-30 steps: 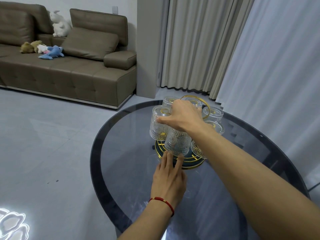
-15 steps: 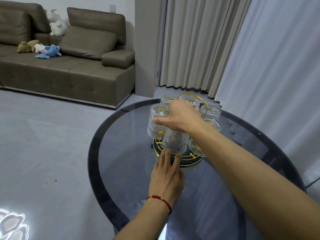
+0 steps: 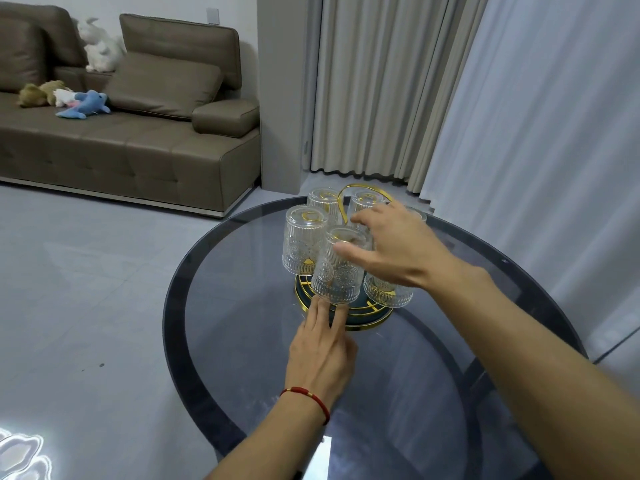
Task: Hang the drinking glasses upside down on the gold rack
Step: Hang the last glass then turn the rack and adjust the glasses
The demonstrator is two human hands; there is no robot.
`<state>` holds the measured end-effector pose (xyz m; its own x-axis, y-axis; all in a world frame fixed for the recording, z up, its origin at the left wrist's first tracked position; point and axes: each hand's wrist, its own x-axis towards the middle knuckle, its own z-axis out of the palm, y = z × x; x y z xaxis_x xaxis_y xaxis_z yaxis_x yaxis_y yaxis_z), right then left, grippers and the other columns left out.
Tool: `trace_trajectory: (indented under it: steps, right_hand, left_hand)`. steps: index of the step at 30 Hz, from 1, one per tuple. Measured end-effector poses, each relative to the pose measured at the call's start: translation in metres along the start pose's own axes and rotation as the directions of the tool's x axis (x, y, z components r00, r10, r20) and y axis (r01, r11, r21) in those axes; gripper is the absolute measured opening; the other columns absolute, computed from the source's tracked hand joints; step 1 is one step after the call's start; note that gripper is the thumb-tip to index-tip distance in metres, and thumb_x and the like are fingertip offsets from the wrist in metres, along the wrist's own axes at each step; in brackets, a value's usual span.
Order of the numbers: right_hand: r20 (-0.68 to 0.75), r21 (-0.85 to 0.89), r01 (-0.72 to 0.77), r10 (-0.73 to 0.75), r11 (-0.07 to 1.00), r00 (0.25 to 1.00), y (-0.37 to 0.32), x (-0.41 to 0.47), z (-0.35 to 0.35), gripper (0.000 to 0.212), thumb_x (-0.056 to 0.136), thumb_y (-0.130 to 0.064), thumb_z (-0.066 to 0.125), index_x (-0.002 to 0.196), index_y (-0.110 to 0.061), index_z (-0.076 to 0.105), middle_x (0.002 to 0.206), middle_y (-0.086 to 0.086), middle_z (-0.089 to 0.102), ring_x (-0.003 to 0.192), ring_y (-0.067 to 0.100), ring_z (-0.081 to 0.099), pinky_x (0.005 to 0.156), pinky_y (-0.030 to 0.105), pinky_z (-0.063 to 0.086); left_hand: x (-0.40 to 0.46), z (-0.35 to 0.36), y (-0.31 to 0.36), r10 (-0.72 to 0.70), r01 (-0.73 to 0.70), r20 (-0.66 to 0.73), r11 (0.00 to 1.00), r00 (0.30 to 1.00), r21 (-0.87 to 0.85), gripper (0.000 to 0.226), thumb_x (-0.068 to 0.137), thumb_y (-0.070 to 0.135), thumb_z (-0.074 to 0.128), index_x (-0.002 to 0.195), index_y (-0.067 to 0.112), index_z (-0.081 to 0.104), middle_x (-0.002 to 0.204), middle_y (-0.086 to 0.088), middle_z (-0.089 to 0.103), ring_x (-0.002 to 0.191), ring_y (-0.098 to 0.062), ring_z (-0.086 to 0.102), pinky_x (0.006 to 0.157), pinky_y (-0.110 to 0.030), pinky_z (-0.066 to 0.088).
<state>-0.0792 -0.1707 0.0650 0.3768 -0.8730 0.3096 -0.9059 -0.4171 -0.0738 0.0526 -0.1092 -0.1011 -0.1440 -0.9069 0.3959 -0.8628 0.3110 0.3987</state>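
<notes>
Nearest: left hand [image 3: 320,355], red cord bracelet [image 3: 306,398] on the wrist, lies palm down on the dark glass worktop [image 3: 398,393]. Fingers straight and together, tips touching the near rim of the rack's round base [image 3: 363,318], right under the front glass. It holds nothing; looks like it's steadying the base.

Next back: front glass [image 3: 337,266], ribbed, clear, mouth down, bottom up, long axis about vertical w/ a slight lean toward the camera. It sits on the near-left side of the gold rack [image 3: 346,199], whose loop handle shows at the top centre.

Right hand [image 3: 391,247] comes in from the right, over the rack, fingers spread and loosely curved, thumb tip at the upturned bottom of the front glass. It grips nothing that I can see; whether the thumb actually touches the glass can't be told. It covers part of the glass at near right [image 3: 388,292].

Behind: 3 more inverted glasses in view, one at left [image 3: 304,237], two at the back either side of the handle; a further one at far right is mostly hidden by the hand.

Key relation: front glass is just left of and below the right hand, and straight ahead of the left fingertips. Right hand is the nearer to its top. No loose glass on the worktop, so task prob. near done.

Far bkgd: brown sofa [image 3: 138,133] w/ soft toys, curtains [image 3: 381,88].
</notes>
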Motion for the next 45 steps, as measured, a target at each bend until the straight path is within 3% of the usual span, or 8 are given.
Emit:
trace_trajectory:
  steps: [6,9,14,33,37,39,41,45]
  right_hand:
    - [0.036,-0.146,0.000,0.005,0.989,0.999,-0.004,0.005,0.012,0.086,0.079,-0.085,0.032,0.128,-0.021,0.062,0.121,-0.001,0.067,0.117,0.020,0.051,0.100,0.049,0.029]
    - [0.027,-0.119,0.009,-0.006,0.993,1.000,-0.006,0.005,0.009,0.086,0.072,-0.086,0.034,0.122,-0.023,0.064,0.115,-0.004,0.068,0.114,0.019,0.053,0.100,0.050,0.027]
    - [0.027,-0.106,0.030,-0.027,0.994,0.999,-0.011,0.000,0.004,0.081,0.076,-0.085,0.049,0.127,-0.023,0.061,0.118,-0.004,0.068,0.115,0.020,0.052,0.102,0.049,0.028]
    - [-0.003,-0.144,0.023,-0.024,0.989,1.000,-0.019,-0.010,0.006,0.079,0.081,-0.082,0.048,0.135,-0.024,0.057,0.127,-0.002,0.064,0.119,0.020,0.051,0.099,0.046,0.026]
    - [-0.067,-0.058,0.028,-0.032,0.998,0.997,-0.011,-0.021,0.003,0.083,0.083,-0.079,0.045,0.146,-0.024,0.050,0.140,-0.002,0.058,0.131,0.019,0.047,0.106,0.044,0.023]
    - [-0.146,0.052,0.001,0.007,0.999,0.989,-0.001,-0.031,-0.003,0.079,0.085,-0.074,0.043,0.146,-0.024,0.051,0.143,-0.003,0.057,0.132,0.016,0.046,0.106,0.041,0.024]
    - [-0.232,0.187,-0.030,0.074,0.982,0.970,0.012,-0.043,-0.006,0.066,0.088,-0.063,0.047,0.140,-0.024,0.056,0.139,-0.003,0.060,0.128,0.014,0.049,0.105,0.036,0.028]
    - [-0.286,0.369,-0.087,0.202,0.925,0.937,0.027,-0.059,-0.003,0.048,0.093,-0.037,0.066,0.136,-0.020,0.057,0.135,0.000,0.059,0.125,0.017,0.052,0.108,0.051,0.043]
  left_hand:
    - [-0.003,-0.002,0.003,0.015,-0.016,0.017,0.999,1.000,0.042,0.047,0.089,0.021,0.052,0.135,0.010,0.049,0.140,-0.015,0.045,0.135,-0.038,0.043,0.090,-0.045,0.054]
    - [-0.011,0.001,0.011,0.003,-0.013,0.101,0.995,0.995,0.096,0.064,0.093,0.029,0.041,0.152,0.007,0.031,0.158,-0.022,0.027,0.152,-0.041,0.015,0.119,-0.048,0.029]
    - [-0.021,0.008,0.015,-0.039,0.013,0.174,0.989,0.984,0.149,0.077,0.096,0.045,0.029,0.160,0.014,-0.001,0.166,-0.024,-0.006,0.154,-0.036,-0.012,0.126,-0.044,0.005]
    - [-0.021,-0.005,0.017,-0.055,0.018,0.272,0.991,0.961,0.134,0.077,0.101,0.043,0.032,0.159,0.016,-0.010,0.167,-0.019,-0.015,0.155,-0.033,-0.005,0.126,-0.044,0.008]
    - [-0.022,-0.049,0.027,-0.154,0.089,0.348,0.977,0.925,0.196,0.058,0.093,0.028,0.045,0.148,0.011,0.038,0.159,-0.020,0.029,0.145,-0.037,0.033,0.111,-0.043,0.040]
    - [-0.018,-0.082,0.023,-0.167,0.136,0.158,0.972,0.973,0.190,0.026,0.087,0.026,0.049,0.103,0.014,0.067,0.117,-0.015,0.067,0.109,-0.038,0.063,0.083,-0.041,0.052]
    - [-0.004,-0.115,0.011,-0.136,0.133,-0.173,0.991,0.975,-0.028,0.012,0.083,0.016,0.058,0.081,0.012,0.069,0.084,-0.013,0.071,0.080,-0.036,0.066,0.068,-0.041,0.051]
    - [0.052,-0.153,-0.006,-0.099,-0.014,-0.384,0.960,0.918,-0.280,0.019,0.081,0.003,0.066,0.100,0.007,0.064,0.097,-0.005,0.060,0.088,-0.020,0.058,0.081,-0.031,0.050]
